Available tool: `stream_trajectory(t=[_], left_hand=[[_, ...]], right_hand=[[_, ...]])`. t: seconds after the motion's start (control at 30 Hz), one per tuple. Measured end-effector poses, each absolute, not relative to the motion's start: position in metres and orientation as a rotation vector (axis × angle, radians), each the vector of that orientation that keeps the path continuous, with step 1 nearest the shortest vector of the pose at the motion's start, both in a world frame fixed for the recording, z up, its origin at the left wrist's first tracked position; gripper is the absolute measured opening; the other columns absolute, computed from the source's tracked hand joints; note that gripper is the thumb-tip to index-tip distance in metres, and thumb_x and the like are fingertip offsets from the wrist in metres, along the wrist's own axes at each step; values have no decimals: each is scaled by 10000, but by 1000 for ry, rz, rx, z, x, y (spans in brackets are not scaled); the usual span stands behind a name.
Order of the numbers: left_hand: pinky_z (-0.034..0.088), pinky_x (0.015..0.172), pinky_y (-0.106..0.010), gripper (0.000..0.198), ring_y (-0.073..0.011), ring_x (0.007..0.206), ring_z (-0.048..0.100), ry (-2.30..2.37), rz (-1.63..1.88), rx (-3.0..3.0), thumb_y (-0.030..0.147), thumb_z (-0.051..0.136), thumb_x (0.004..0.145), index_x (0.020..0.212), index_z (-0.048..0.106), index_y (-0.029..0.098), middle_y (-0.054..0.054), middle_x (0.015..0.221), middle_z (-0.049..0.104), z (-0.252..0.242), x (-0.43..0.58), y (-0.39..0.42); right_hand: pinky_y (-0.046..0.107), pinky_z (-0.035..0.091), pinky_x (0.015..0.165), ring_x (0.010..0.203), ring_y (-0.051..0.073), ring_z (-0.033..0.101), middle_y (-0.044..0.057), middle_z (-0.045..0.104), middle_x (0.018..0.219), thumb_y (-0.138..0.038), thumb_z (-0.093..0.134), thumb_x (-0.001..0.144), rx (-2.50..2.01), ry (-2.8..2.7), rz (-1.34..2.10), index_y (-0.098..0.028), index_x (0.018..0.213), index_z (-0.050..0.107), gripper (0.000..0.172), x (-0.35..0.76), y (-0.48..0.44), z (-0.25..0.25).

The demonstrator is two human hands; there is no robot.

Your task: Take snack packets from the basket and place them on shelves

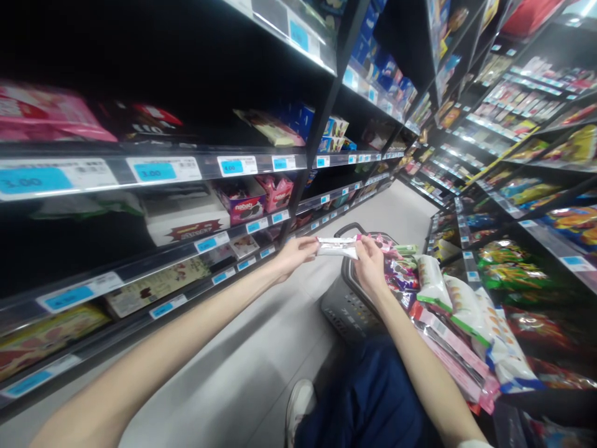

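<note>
Between my two hands a small white-and-pink snack packet [337, 246] is stretched out level, over the aisle floor. My left hand [298, 256] pinches its left end. On the other end, the fingers of my right hand [370, 260] are closed. Its printing is too blurred to read. Just beyond and below my right hand stands a grey shopping basket [342, 302], filled with snack packs. Purple packs [402, 274] and white-and-green bags [433, 283] show among them, partly covered by my right arm.
Dark shelves with blue-and-white price tags [237, 165] line the left side, holding boxes such as the purple Nabati box [242, 205]. Bagged snacks [510, 264] fill the right shelves. Pink packs [454, 354] lie beside my right forearm. Pale floor [392, 208] runs along the aisle.
</note>
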State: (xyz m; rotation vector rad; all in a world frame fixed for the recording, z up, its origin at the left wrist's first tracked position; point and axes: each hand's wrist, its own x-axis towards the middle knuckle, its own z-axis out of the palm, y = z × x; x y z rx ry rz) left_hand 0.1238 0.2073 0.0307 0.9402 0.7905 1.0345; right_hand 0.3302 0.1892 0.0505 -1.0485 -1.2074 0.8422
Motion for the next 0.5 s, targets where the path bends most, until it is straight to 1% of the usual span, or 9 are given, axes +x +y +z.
stream_trajectory(t=[0.1,0.17,0.23,0.37,0.43,0.5], left_hand=[[510,929,-370,621,-208,1010,650,739,1047,912,492,918,598,1057,730,119,-136,1112,723,32,121,209],[520,897,-370,651,-203,963,657,747,1059,893,492,951,517,1008,732,126,-119,1040,736,31,121,210],[521,848,-353,652,-189,904,658,769,1069,873,481,971,461,950,722,130,-100,971,740,30,120,212],[450,699,-269,613,-119,731,604,795,1065,858,492,966,460,866,676,136,-44,809,712,29,121,212],[431,692,-261,603,-110,720,591,752,1061,849,490,965,456,838,661,135,-36,804,705,31,122,210],[437,722,-271,586,-116,731,595,692,1055,857,484,963,464,814,651,132,-35,799,701,33,123,209]], right_hand=[[304,498,732,749,168,597,1,635,842,-509,783,763,-1046,-1273,753,-233,924,606,366,330,189,50],[321,506,785,792,181,613,9,645,856,-495,772,780,-1056,-1325,694,-230,915,607,339,329,187,51],[332,512,802,809,189,622,16,652,857,-482,759,796,-1061,-1352,661,-229,912,611,316,327,186,52],[336,520,774,795,197,632,21,666,838,-463,751,799,-1069,-1325,646,-227,911,610,297,326,185,52],[330,518,736,771,197,626,20,668,818,-474,746,794,-1089,-1290,650,-227,912,610,306,327,187,50],[320,513,709,764,195,621,21,669,812,-480,748,784,-1092,-1252,660,-224,914,615,317,329,189,47]])
